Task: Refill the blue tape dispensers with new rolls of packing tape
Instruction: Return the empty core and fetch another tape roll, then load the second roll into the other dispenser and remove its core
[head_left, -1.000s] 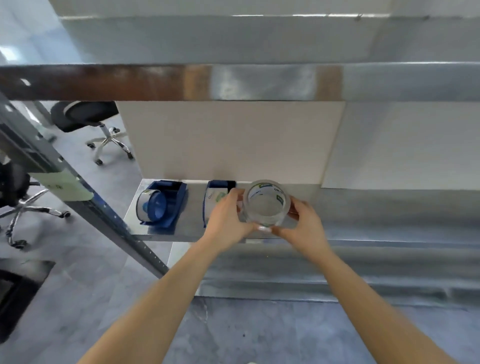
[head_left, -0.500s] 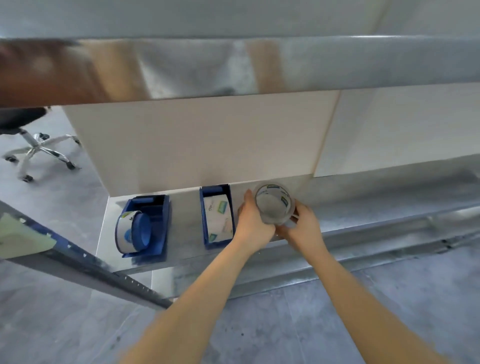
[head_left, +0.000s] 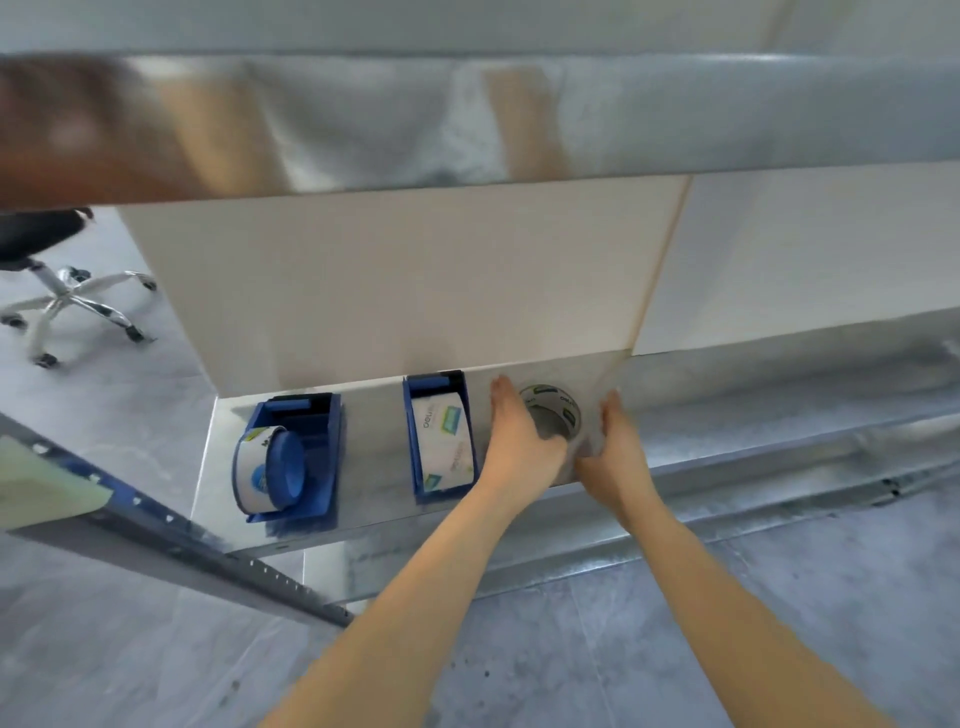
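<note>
Grey floor tiles fill the lower frame beneath a shiny metal shelf (head_left: 363, 441) at centre. Lying flat on it right of centre is a clear roll of packing tape (head_left: 553, 415), cupped between the left hand (head_left: 522, 441) and the right hand (head_left: 618, 447), fingers spread along its sides. Left of them stand a blue dispenser with a printed roll (head_left: 440, 436) and another blue dispenser (head_left: 288, 462). A wheeled office chair (head_left: 57, 280) sits at the left edge.

tape roll (head_left: 553, 415) partly hidden by hands, office chair (head_left: 57, 280) cropped at left edge
</note>
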